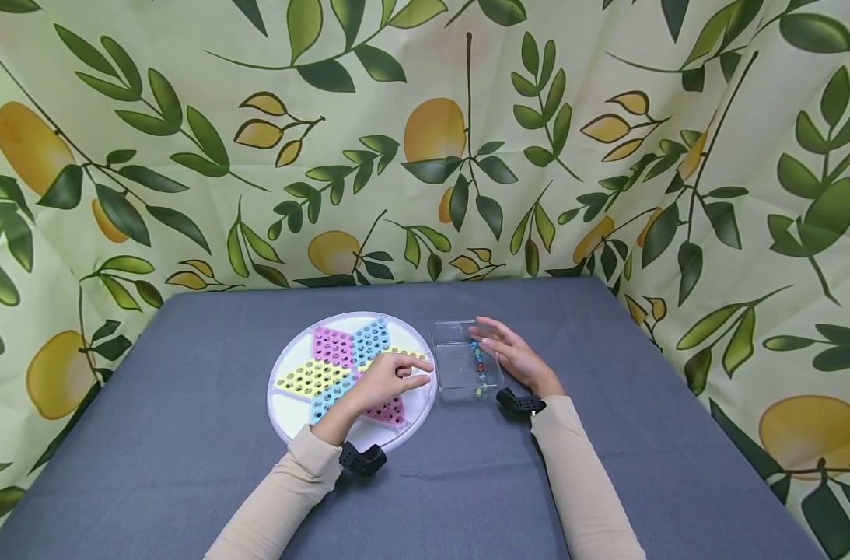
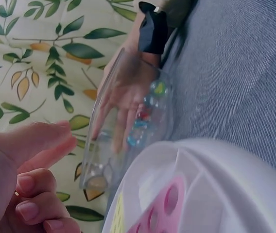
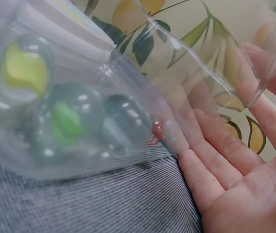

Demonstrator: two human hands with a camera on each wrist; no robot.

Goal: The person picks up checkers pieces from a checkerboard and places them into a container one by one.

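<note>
A round white board (image 1: 293, 404) with a pink, blue and yellow star of holes lies on the grey table. My left hand (image 1: 425, 372) hovers over the board's right part, its index finger and thumb stretched toward a clear plastic box (image 1: 447, 342) and the other fingers curled; nothing shows between them. Several coloured marbles (image 1: 477, 365) lie along the box's right side. My right hand (image 1: 498, 342) rests with straight fingers against the box's right wall. The left wrist view shows the left hand (image 2: 36, 160), board (image 2: 215, 184), box (image 2: 101, 104) and marbles (image 2: 145, 114). In the right wrist view the palm (image 3: 235, 170) sits beside the marbles (image 3: 65, 116).
A grey cloth (image 1: 187, 435) covers the table. Behind and to both sides hangs a curtain printed with leaves and lemons (image 1: 425, 140). A black camera mount sits on each wrist (image 1: 362, 459).
</note>
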